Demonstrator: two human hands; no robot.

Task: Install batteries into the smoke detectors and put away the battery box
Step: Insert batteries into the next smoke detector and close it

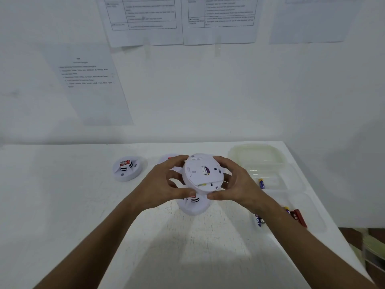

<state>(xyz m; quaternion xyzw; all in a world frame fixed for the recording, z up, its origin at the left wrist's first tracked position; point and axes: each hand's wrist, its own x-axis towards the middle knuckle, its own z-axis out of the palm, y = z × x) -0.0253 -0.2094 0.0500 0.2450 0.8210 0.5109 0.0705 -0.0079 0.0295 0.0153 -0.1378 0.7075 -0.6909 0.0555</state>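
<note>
I hold a round white smoke detector [203, 171] above the table with both hands, its back plate tilted toward me. A purple battery shows through an opening in that plate. My left hand [166, 185] grips its left rim, and my right hand [233, 184] grips its right rim, both thumbs under the lower edge. Directly below it a second detector [192, 207] sits on the table. A third detector [129, 167] lies further left, and part of another [168, 158] shows behind my left hand. The clear battery box [291, 184] at the right holds loose batteries [262, 183].
A translucent lid [256, 153] lies behind the box at the table's back right. A red object [299, 217] sits in the box's near compartment. The white table [62, 205] ends at a wall with taped paper sheets [89, 80]. The table's right edge drops off near shelving.
</note>
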